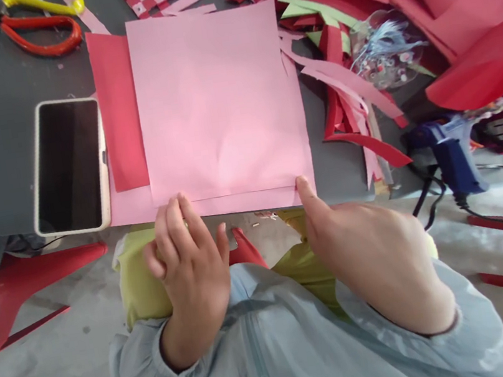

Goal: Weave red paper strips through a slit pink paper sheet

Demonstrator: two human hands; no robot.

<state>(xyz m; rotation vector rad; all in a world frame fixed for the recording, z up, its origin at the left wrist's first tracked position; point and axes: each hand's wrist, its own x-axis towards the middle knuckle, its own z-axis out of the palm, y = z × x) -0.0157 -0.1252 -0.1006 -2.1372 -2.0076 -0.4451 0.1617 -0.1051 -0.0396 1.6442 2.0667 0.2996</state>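
Observation:
A square sheet of pink paper [214, 99] lies on the dark table, over a strip of red paper [121, 120] and another pink sheet [133, 205] that reaches the table's front edge. My left hand [193, 273] is open, its fingertips touching the top sheet's lower edge near the left corner and its thumb apart. At the lower right corner, my right hand [375, 258] has its thumb on the pink paper. The other fingers are folded underneath and hidden. Small creases show in the lower middle of the top sheet.
A phone [69, 165] lies left of the paper, with scissors [44, 33] behind it. Cut paper strips [344, 86], a small bag of beads [386, 58] and a blue glue gun [448, 149] with its cord are on the right. A woven paper piece [143, 0] lies behind.

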